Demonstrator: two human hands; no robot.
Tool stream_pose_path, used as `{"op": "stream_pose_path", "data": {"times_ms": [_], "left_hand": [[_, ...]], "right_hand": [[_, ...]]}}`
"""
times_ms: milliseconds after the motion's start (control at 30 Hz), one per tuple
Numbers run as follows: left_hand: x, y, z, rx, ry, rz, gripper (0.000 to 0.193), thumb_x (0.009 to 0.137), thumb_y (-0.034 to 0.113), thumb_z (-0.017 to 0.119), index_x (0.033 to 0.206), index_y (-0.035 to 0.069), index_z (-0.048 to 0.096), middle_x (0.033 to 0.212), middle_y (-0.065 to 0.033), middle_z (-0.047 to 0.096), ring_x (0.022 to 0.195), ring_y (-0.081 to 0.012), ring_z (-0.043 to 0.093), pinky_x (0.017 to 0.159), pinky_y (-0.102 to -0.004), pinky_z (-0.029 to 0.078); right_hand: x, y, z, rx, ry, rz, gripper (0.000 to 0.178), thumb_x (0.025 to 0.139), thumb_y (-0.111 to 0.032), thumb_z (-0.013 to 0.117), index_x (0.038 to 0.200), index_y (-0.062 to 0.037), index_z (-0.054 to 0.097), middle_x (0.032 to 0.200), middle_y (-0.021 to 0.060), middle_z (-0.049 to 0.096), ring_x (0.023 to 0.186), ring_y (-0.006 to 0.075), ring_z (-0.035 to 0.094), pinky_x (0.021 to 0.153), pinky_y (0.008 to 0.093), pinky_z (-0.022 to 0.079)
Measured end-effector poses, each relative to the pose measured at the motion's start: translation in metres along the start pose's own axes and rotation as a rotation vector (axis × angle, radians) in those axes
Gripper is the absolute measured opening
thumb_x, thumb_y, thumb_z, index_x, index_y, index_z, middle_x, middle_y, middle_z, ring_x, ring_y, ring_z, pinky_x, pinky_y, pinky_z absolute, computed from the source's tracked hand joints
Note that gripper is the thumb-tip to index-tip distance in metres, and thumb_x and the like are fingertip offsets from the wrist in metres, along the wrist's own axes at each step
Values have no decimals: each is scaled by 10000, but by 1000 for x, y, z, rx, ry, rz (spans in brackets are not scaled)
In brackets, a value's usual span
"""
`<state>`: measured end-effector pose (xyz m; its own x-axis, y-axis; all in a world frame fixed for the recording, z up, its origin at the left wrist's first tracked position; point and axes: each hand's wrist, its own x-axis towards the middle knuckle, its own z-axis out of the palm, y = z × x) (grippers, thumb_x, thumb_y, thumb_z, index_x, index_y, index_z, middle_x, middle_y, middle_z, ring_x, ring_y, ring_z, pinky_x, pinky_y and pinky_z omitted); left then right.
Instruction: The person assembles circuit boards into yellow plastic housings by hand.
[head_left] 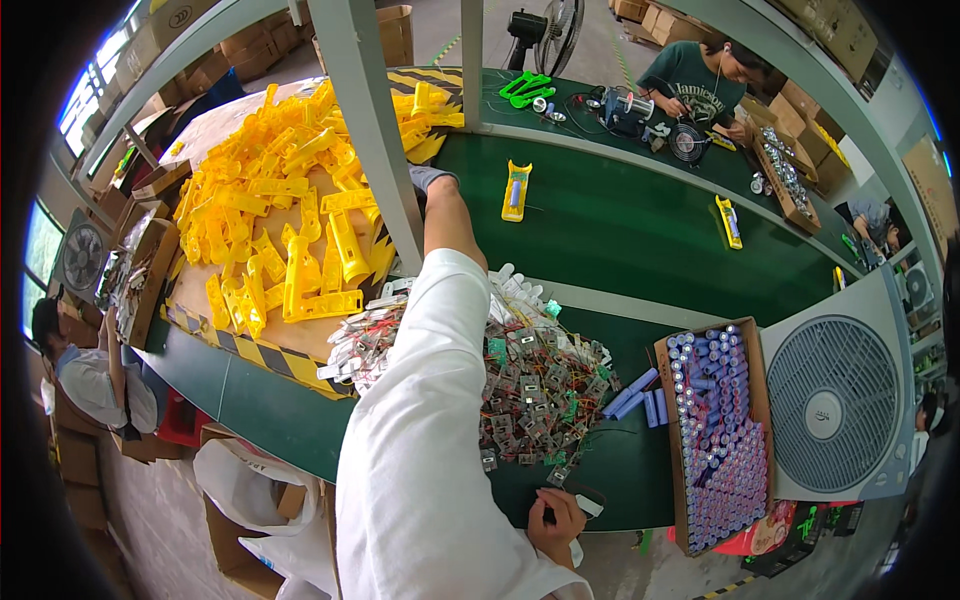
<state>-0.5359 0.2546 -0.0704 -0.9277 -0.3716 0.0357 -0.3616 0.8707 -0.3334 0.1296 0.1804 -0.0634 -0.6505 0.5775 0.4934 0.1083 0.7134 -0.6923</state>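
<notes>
Left hand: [432, 178] reaches far forward in the head view, mostly hidden behind the grey post [372, 120]; only something grey around it shows, so whether its fingers are apart or clamped on something cannot be told.
Right hand: [556, 522] low at the near edge of the green table [635, 475], fingers curled toward the thumb; a white piece [590, 507] lies just beside it, and whether it is gripped cannot be told.
Yellow shells: [275, 187] heaped on a board to the left of the post, with more just past it, near the left hand.
Circuit boards: [540, 385] piled with red and black wires between the sleeve and the cells, just beyond the right hand.
Loose cells: [630, 395] blue-purple, between that pile and the box.
Cardboard box: [764, 400] filled with more cells, beside a grey fan [835, 400].
Green belt: [620, 220] carries yellow shells with cells inside, spaced well apart.
Co-worker: [700, 90] seated across the belt, hands at small parts.
</notes>
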Motion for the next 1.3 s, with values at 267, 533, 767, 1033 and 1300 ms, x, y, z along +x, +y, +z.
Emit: {"op": "stream_pose_path", "data": {"times_ms": [267, 533, 767, 1033, 1300], "left_hand": [[-65, -27, -22, 17, 155, 410, 426, 880, 246, 557, 1270, 74, 554, 1384, -129, 448, 1232, -344, 455, 786, -478, 507], [-176, -54, -54, -201, 30, 1007, 415, 864, 179, 524, 1257, 50, 558, 1335, -195, 488, 1163, -354, 539, 903, -412, 491], [-241, -173, -104, -663, 363, 1363, 390, 727, 71, 597, 1113, 25, 568, 1117, -205, 534, 918, -371, 603, 797, -424, 503], [-343, -324, -89, -676, 105, 2199, 400, 655, 57, 670, 1049, 117, 637, 1149, -96, 578, 920, -291, 600, 761, -384, 502], [-347, -347, -31, -428, 412, 2276, 347, 636, 163, 690, 975, 127, 627, 1181, -60, 576, 1048, -270, 544, 848, -480, 454]], "right_hand": [[4, -6, -9, 107, -30, -6, 134, 703, 9, 640, 827, -29, 671, 816, 111, 655, 666, 244, 645, 596, 301, 516], [4, 3, -7, 157, 31, -80, 143, 705, -3, 660, 844, -34, 670, 813, 88, 653, 644, 219, 643, 545, 296, 512], [6, -9, -13, 321, 25, 25, 129, 707, 26, 656, 826, -23, 659, 823, 86, 653, 637, 189, 639, 554, 280, 505], [56, 4, -58, 326, 296, 94, 111, 757, 30, 637, 854, -12, 670, 822, 93, 656, 609, 122, 608, 535, 221, 474], [120, 64, -54, -237, 53, 371, 247, 806, -224, 647, 974, -43, 636, 788, 129, 656, 689, 293, 653, 588, 389, 508]]}}
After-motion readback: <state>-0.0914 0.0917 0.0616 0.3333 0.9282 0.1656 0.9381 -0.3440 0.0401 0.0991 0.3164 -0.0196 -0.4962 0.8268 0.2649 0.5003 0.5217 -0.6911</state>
